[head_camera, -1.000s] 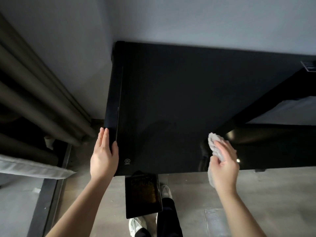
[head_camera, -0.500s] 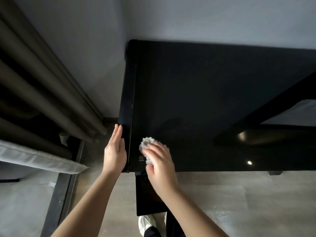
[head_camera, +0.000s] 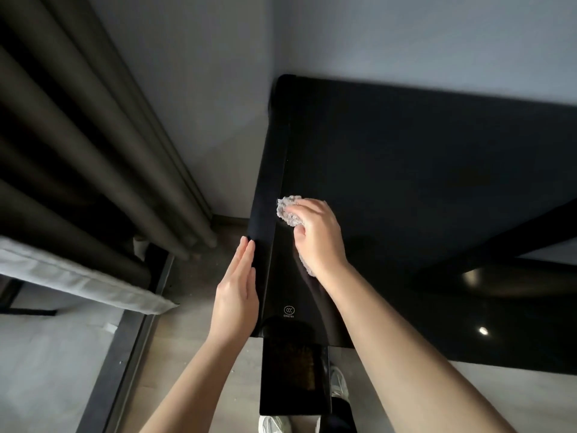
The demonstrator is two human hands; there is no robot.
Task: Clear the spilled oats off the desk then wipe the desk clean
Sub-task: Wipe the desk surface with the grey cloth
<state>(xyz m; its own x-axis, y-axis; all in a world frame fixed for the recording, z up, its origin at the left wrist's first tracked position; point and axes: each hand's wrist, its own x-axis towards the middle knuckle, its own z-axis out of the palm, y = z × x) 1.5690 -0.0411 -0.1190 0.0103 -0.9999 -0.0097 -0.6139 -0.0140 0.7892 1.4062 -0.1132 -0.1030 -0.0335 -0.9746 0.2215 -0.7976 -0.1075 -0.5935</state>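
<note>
Certification mark [head_camera: 288, 310], three letter Cs ringed in an oval, is printed in white near the front left corner of a glossy black desk [head_camera: 406, 170]; the line of small characters beneath it is too fine to read. The desk stands pushed into a corner of a pale grey wall [head_camera: 406, 35], and its dark top mirrors the room and a small point of light.

The person's right hand [head_camera: 315, 235] presses a crumpled white paper towel [head_camera: 288, 210] onto the desktop close to its left edge, fingers and thumb curled over the wad, with a loose end trailing back under the palm. The left hand [head_camera: 239, 295] holds nothing. Its fingers are straight and together, laid flat against the desk's left side edge.

Just below the front edge, a shiny black rectangular tray [head_camera: 295, 379] juts out toward the person, a brownish patch showing on it that may be oats. White shoes [head_camera: 338, 385] stand on the grey floor [head_camera: 193, 370] beside it. Dark curtain folds [head_camera: 93, 135] hang at left above a pale padded edge [head_camera: 78, 276].
</note>
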